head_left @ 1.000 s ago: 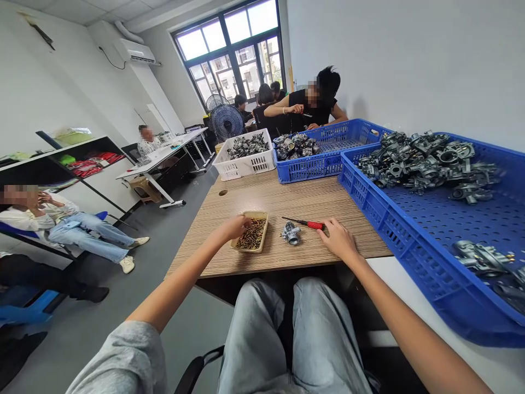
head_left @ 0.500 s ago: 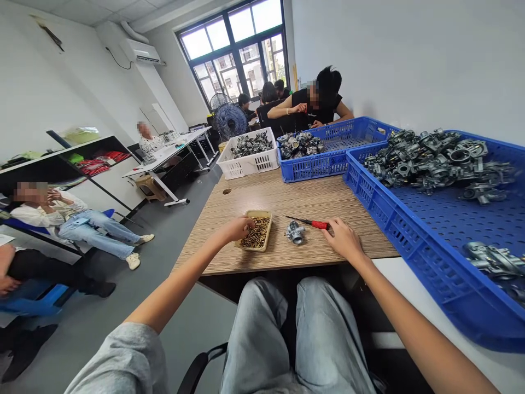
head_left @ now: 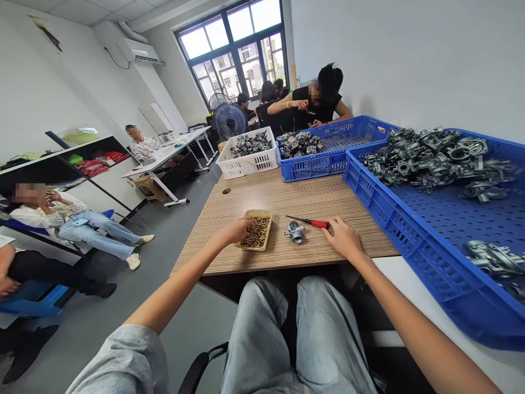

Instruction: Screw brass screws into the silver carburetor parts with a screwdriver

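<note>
My left hand reaches over the left rim of a small beige tray filled with small brass screw-like pieces. Its fingers are bent together in a pinch among the pieces; what they hold, if anything, is too small to see. My right hand rests on the table, thumb and fingers around the handle end of a red and black screwdriver. The screwdriver's thin shaft points left. Between tray and right hand, a silver carburetor lies on the wood, untouched, just below the shaft.
A blue crate heaped with carburetors stands along the right. Behind the wooden table's work area are another blue crate and a white basket of metal parts. A co-worker sits beyond; other people sit at left.
Both hands, the screwdriver, the tray and the carburetor stay almost where they were. My left fingers have shifted barely, if at all, among the brass pieces.
</note>
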Available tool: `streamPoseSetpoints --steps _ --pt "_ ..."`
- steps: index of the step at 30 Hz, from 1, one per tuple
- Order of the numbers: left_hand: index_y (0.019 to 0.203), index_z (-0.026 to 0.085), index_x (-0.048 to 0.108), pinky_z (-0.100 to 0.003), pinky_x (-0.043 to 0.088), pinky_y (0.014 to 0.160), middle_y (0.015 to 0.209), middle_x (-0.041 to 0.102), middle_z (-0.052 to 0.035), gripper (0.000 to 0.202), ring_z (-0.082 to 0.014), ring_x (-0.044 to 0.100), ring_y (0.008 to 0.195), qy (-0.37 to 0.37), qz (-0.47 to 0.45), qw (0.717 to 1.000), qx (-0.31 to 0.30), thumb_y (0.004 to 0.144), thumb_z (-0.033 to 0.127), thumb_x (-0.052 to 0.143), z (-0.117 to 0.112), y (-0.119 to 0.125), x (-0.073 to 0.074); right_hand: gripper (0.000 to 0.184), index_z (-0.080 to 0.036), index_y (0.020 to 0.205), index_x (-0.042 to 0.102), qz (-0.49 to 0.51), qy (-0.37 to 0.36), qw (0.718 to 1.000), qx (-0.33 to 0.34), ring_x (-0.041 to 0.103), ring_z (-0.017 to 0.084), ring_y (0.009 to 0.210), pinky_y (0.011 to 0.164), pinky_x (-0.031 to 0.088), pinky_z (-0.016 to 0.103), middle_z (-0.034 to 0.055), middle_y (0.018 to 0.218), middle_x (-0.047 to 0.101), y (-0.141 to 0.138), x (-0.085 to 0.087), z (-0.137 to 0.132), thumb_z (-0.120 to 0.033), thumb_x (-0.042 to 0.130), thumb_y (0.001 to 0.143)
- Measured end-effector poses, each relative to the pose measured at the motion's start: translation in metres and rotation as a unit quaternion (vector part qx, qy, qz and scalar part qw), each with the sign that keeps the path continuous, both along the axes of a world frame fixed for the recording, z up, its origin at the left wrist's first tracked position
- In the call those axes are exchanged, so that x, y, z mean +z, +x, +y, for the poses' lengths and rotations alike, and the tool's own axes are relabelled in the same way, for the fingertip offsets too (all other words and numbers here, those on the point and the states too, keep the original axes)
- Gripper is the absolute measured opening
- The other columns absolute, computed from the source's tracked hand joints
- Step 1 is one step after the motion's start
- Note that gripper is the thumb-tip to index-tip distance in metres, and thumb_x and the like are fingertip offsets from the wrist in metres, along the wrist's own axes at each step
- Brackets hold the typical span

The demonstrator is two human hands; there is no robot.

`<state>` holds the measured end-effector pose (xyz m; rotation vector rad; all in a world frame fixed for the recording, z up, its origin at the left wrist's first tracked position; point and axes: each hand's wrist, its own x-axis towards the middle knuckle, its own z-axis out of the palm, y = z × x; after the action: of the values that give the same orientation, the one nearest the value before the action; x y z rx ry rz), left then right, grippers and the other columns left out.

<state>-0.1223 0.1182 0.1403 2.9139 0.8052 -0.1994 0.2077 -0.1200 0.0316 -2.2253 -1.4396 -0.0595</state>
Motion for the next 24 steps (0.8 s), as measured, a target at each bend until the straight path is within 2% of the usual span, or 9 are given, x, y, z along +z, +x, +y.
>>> streamPoseSetpoints --steps 4,8,12,15,21,24 --pt "0.116 0.025 0.073 -0.029 0.054 0.1 0.119 0.077 -0.0039 0.043 -0.0225 0.071 0.113 -0.017 0.008 1.0 -0.003 0.082 0.002 0.057 -0.002 0.004 0.001 0.026 -0.024 0.127 0.066 0.001 0.002 1.0 0.001 0.068 0.025 0.108 0.077 0.044 0.032 0.0094 0.131 0.067 0.0 0.001 -0.001 -0.037 0.054 0.108" --pt "0.122 0.024 0.071 -0.029 0.055 0.095 0.119 0.076 -0.0038 0.045 -0.0215 0.072 0.105 -0.032 0.005 0.999 0.004 0.084 0.004 0.058 -0.001 0.004 0.003 0.026 -0.023 0.127 0.066 0.004 0.004 1.0 0.001 0.068 0.026 0.108 0.077 0.044 0.033 0.0097 0.129 0.067 0.0 0.0 0.0 -0.036 0.053 0.107" --pt "0.123 0.023 0.072 -0.029 0.055 0.096 0.12 0.071 -0.0071 0.046 -0.0217 0.071 0.106 0.019 -0.01 0.999 0.039 0.085 0.003 0.055 0.005 -0.002 0.006 0.027 -0.024 0.126 0.067 0.01 0.008 1.0 0.004 0.068 0.026 0.106 0.076 0.043 0.033 0.0101 0.128 0.067 0.001 -0.001 0.001 -0.037 0.053 0.107" --pt "0.116 0.022 0.075 -0.029 0.054 0.095 0.119 0.067 -0.0084 0.04 -0.0215 0.071 0.103 0.054 0.027 0.996 0.064 0.088 0.003 0.053 0.006 -0.004 0.007 0.027 -0.024 0.126 0.067 0.015 0.013 1.0 0.006 0.067 0.026 0.105 0.074 0.042 0.033 0.0107 0.127 0.067 0.002 -0.001 0.001 -0.037 0.053 0.106" --pt "0.106 0.018 0.077 -0.031 0.053 0.092 0.117 0.065 -0.0124 0.033 -0.0212 0.068 0.095 0.091 0.067 0.992 0.062 0.093 0.005 0.049 -0.001 0.001 0.003 0.025 -0.024 0.124 0.068 0.027 0.034 0.999 0.011 0.068 0.027 0.103 0.073 0.044 0.033 0.0109 0.125 0.068 0.002 -0.006 0.001 -0.035 0.055 0.105" --pt "0.106 0.017 0.076 -0.033 0.053 0.09 0.118 0.064 -0.0136 0.032 -0.0208 0.067 0.092 0.093 0.068 0.991 0.062 0.095 0.005 0.048 -0.005 0.004 0.004 0.03 -0.023 0.128 0.066 0.041 0.069 0.997 0.005 0.069 0.026 0.1 0.075 0.048 0.034 0.0115 0.126 0.068 -0.002 0.005 0.003 -0.036 0.057 0.103"
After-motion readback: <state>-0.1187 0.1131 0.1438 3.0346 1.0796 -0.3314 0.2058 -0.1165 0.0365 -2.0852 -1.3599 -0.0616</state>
